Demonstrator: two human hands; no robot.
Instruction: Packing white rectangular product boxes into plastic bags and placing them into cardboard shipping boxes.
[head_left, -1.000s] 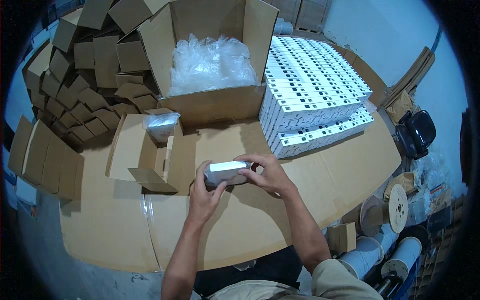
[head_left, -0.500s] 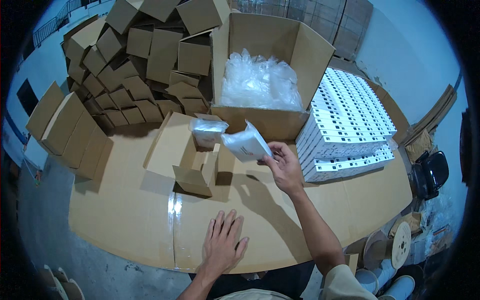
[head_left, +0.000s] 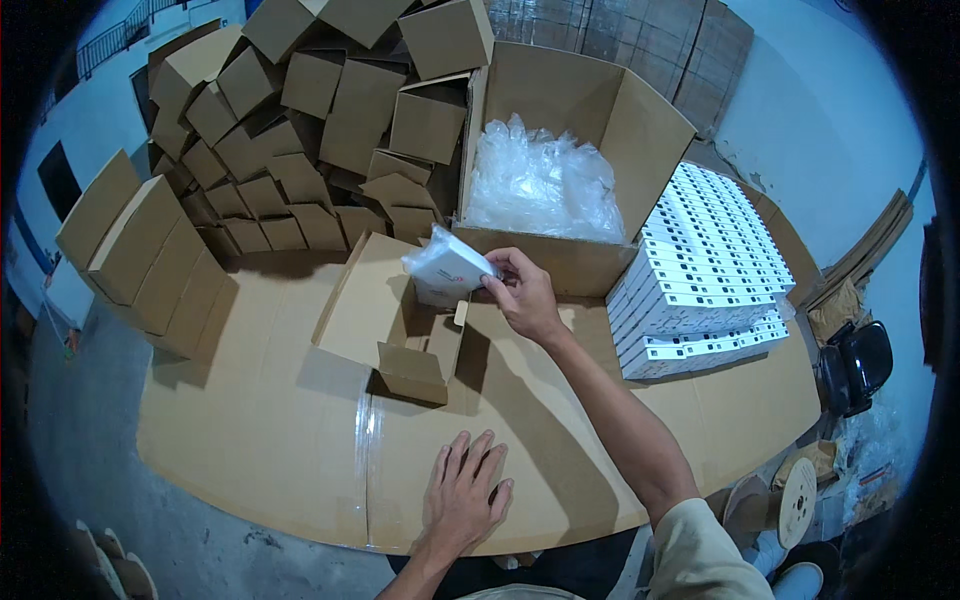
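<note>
My right hand (head_left: 523, 298) pinches a white packet wrapped in clear plastic (head_left: 450, 265) by its right end. The packet is over the back end of an open cardboard box (head_left: 372, 300). Beneath it, another wrapped white packet (head_left: 440, 295) shows in part inside the box; whether the two touch I cannot tell. The box's front flap (head_left: 413, 372) stands up toward me. My left hand (head_left: 468, 495) lies flat with its fingers spread on the cardboard-covered table (head_left: 290, 440), holding nothing, in front of the box.
A large open carton (head_left: 545, 262) of clear plastic bags (head_left: 545, 180) stands behind. To its right are stacked white boxes (head_left: 690, 300). Many empty brown cartons (head_left: 300, 180) are piled at the back left, and closed-up cardboard boxes (head_left: 150, 260) stand at the left edge.
My right hand has carried the wrapped packet leftward, from beside the open box to above its back end. My left hand stays flat on the table. The whole view has shifted slightly.
</note>
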